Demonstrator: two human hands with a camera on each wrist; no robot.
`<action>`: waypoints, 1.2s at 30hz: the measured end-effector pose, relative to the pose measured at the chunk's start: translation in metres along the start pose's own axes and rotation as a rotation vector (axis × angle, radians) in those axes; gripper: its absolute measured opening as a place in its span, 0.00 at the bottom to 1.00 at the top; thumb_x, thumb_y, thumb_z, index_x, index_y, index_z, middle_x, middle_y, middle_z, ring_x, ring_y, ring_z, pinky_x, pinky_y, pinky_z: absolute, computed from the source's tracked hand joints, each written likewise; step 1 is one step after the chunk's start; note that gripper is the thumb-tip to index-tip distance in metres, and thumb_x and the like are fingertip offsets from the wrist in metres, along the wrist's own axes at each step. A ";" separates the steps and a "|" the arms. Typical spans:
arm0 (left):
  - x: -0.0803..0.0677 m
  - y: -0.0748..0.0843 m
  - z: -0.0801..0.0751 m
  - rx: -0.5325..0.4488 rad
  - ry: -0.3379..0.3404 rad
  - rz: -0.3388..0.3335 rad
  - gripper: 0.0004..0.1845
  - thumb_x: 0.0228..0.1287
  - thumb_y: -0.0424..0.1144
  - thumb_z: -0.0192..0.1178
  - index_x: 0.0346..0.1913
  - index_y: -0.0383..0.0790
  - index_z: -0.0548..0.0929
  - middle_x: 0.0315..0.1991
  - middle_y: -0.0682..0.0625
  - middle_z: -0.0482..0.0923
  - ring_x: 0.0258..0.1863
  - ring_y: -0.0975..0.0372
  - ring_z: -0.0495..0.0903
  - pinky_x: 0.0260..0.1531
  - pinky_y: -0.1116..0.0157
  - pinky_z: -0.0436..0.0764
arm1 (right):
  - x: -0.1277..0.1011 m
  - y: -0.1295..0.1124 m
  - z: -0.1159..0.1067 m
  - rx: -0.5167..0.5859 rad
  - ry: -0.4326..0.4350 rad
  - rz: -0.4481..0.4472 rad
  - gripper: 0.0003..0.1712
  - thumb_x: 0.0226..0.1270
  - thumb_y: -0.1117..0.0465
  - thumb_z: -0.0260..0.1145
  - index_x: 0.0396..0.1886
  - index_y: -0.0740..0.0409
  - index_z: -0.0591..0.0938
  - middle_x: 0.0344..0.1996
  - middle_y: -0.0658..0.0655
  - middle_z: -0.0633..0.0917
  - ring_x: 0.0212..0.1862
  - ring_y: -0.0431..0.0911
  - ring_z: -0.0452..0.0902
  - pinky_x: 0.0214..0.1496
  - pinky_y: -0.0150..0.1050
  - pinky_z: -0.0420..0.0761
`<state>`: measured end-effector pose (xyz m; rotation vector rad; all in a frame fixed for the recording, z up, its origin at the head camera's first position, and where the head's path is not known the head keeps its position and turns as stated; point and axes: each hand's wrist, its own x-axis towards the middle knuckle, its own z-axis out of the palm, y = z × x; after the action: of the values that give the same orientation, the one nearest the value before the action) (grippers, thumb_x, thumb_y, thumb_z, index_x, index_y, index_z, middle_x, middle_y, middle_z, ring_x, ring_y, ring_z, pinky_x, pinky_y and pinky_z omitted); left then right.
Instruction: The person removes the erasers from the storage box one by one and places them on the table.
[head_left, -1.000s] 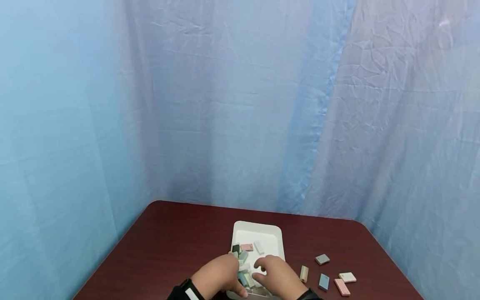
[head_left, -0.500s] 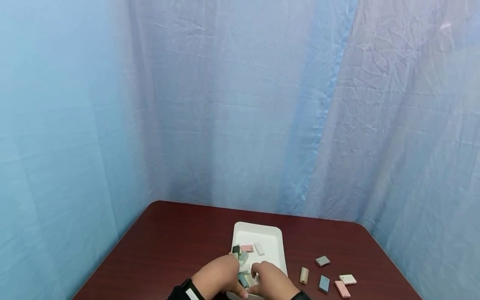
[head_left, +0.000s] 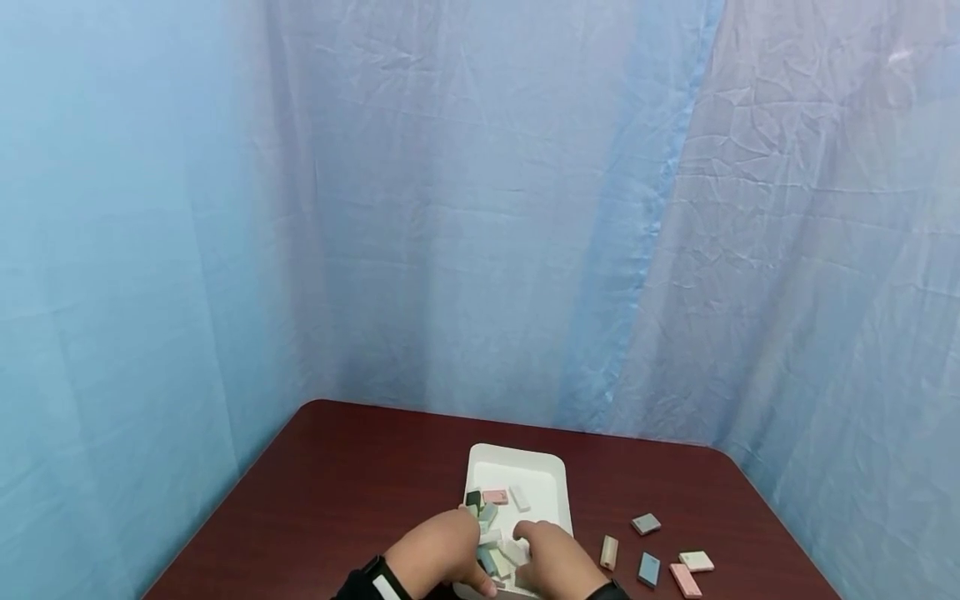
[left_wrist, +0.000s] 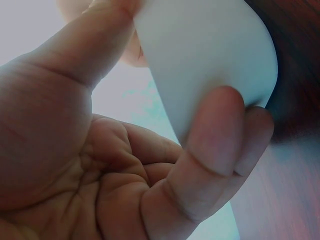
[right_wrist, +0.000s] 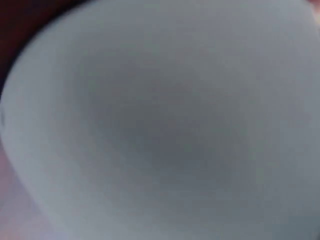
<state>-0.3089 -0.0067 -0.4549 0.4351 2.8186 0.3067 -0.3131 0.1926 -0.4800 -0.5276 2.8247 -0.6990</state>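
Observation:
A white tray point(head_left: 550, 483) lies on the table with several small rectangular blocks in it, mostly crowded to its left side. My left hand point(head_left: 442, 542) grips the tray's left rim; in the left wrist view curled fingers point(left_wrist: 215, 135) reach round the white wall. Over the tray's near right part is my right hand point(head_left: 558, 560), thumb and forefinger spread apart. Right by that gap lies a whitish block point(head_left: 513, 552). A pink block point(head_left: 495, 497) and a white block point(head_left: 519, 498) lie farther up the tray. The tray's white surface point(right_wrist: 160, 100) fills the right wrist view, blurred.
Right of the tray, on the dark red table point(head_left: 375, 467), lie several loose blocks: a beige block point(head_left: 608, 552), a grey block point(head_left: 646, 523), a blue block point(head_left: 648, 569), a cream block point(head_left: 697, 561) and a pink block point(head_left: 686, 580). Blue curtains point(head_left: 487, 250) hang around the table.
My right hand first moved left and down among the blocks, its thumb and forefinger closer together, then drew back right and spread them. A whitish block now shows beside them. The left hand stays put.

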 end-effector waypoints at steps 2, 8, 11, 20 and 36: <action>0.000 0.001 0.002 -0.009 -0.013 -0.025 0.54 0.49 0.66 0.82 0.63 0.21 0.79 0.41 0.36 0.85 0.30 0.57 0.79 0.51 0.63 0.85 | 0.001 0.002 0.002 -0.064 0.022 0.033 0.13 0.62 0.64 0.76 0.47 0.59 0.87 0.38 0.56 0.88 0.39 0.52 0.85 0.44 0.54 0.84; 0.000 -0.001 0.003 -0.004 -0.004 0.007 0.50 0.49 0.66 0.81 0.59 0.22 0.83 0.55 0.33 0.85 0.36 0.58 0.84 0.48 0.62 0.85 | -0.001 0.001 0.007 -0.057 0.008 0.044 0.12 0.57 0.62 0.79 0.37 0.57 0.84 0.29 0.53 0.83 0.31 0.47 0.78 0.36 0.49 0.80; 0.000 -0.001 -0.002 0.018 0.000 0.022 0.49 0.49 0.67 0.81 0.56 0.23 0.85 0.54 0.35 0.86 0.38 0.58 0.83 0.52 0.62 0.85 | -0.001 0.001 0.006 -0.091 0.034 0.015 0.10 0.55 0.67 0.74 0.38 0.56 0.84 0.29 0.52 0.83 0.29 0.44 0.75 0.35 0.45 0.78; -0.001 -0.001 -0.003 -0.004 -0.024 0.013 0.49 0.51 0.66 0.80 0.59 0.24 0.83 0.37 0.41 0.84 0.31 0.59 0.78 0.48 0.63 0.84 | -0.008 -0.004 -0.006 -0.097 0.058 -0.064 0.12 0.66 0.71 0.70 0.44 0.54 0.90 0.36 0.52 0.88 0.41 0.49 0.85 0.46 0.50 0.85; 0.003 0.002 -0.003 0.003 -0.066 -0.025 0.52 0.53 0.67 0.79 0.66 0.26 0.79 0.56 0.36 0.84 0.40 0.57 0.81 0.58 0.62 0.83 | -0.018 0.046 -0.065 -0.026 0.294 0.181 0.09 0.75 0.66 0.68 0.51 0.59 0.88 0.40 0.53 0.88 0.43 0.50 0.84 0.46 0.52 0.84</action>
<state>-0.3115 -0.0041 -0.4523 0.4028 2.7580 0.2780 -0.3270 0.2647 -0.4439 -0.1799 3.1043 -0.7598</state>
